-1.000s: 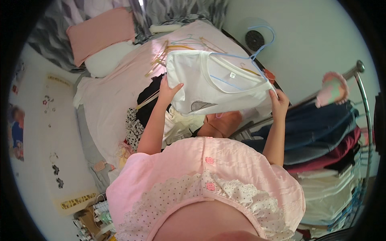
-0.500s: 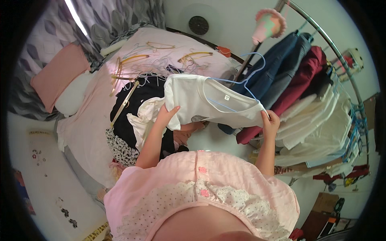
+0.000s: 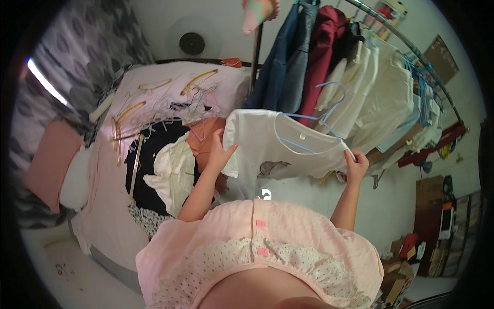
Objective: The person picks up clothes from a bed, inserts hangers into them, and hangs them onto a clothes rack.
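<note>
A person in a pink top holds a white T-shirt (image 3: 288,147) spread out at chest height, between the bed (image 3: 154,103) on the left and the clothes rail (image 3: 411,56) on the right. The left hand (image 3: 218,152) grips the shirt's left sleeve edge, fingers closed on the cloth. The right hand (image 3: 356,165) pinches the opposite shoulder seam, also closed on the fabric. A light blue hanger (image 3: 319,116) sits inside the neckline, its hook rising above the collar and lying near the hung garments. A grey print shows on the lower front of the shirt.

On the rail hang a blue denim garment (image 3: 288,56), a dark red garment (image 3: 324,56) and several white shirts (image 3: 381,98), side by side. The bed bears loose hangers (image 3: 154,118) scattered across its pink cover, with a heap of clothes (image 3: 164,170), black, cream and orange, just below the left hand. A pink pillow (image 3: 46,165) lies at the bed's left end. A round fan (image 3: 192,44) stands against the far wall.
</note>
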Demonstrator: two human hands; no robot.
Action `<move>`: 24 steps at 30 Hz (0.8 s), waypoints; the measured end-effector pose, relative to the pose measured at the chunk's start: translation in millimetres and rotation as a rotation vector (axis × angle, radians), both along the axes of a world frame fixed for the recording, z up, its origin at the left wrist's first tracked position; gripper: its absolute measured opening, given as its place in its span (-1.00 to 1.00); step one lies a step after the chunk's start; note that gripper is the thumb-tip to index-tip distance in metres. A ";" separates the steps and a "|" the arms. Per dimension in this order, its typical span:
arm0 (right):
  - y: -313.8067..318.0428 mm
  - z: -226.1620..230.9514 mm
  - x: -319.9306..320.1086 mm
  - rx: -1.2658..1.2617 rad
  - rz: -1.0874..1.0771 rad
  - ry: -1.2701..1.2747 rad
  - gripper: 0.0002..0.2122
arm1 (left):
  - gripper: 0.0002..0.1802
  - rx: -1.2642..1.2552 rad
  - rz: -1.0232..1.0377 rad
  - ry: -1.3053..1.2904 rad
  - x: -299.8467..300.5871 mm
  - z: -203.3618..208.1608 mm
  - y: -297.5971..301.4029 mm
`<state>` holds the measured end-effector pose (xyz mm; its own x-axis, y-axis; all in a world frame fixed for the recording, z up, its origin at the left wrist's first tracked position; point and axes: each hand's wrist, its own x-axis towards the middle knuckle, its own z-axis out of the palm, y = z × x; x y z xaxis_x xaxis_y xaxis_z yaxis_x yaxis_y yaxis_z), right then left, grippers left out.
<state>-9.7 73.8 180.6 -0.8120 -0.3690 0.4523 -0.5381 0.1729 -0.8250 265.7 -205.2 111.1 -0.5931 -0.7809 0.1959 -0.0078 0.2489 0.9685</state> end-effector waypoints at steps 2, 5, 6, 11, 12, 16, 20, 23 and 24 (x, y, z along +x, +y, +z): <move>14.2 -7.2 12.0 0.061 -0.035 0.044 -0.83 | -0.46 -0.299 0.134 0.034 -5.9 -9.0 -7.5; 26.2 -9.6 39.4 0.192 -0.018 0.145 -0.82 | -0.42 -0.633 0.117 -0.099 -13.8 11.3 3.6; 26.4 -7.6 49.9 0.215 -0.007 0.180 -0.82 | -0.49 -0.649 0.095 -0.107 -14.5 16.3 10.2; 37.4 -6.2 82.6 0.260 0.004 0.171 -0.80 | -0.74 -0.756 -0.182 -0.187 -13.9 23.1 31.0; 40.7 -8.4 86.4 0.254 -0.019 0.174 -0.80 | -0.76 -0.735 -0.253 -0.159 -13.9 20.6 32.1; 59.8 -15.6 100.3 0.235 -0.040 0.018 -0.79 | -0.82 -0.655 -0.341 -0.144 -13.3 11.5 39.5; 74.6 -16.3 105.0 0.294 0.069 -0.204 -0.81 | -0.85 -0.577 -0.346 -0.101 -19.9 9.2 49.6; 86.6 -21.7 94.9 0.350 0.177 -0.303 -0.81 | -0.84 -0.570 -0.371 -0.108 -30.3 5.7 60.0; 91.1 -24.1 90.0 0.389 0.229 -0.345 -0.80 | -0.84 -0.571 -0.369 -0.109 -34.7 5.5 62.9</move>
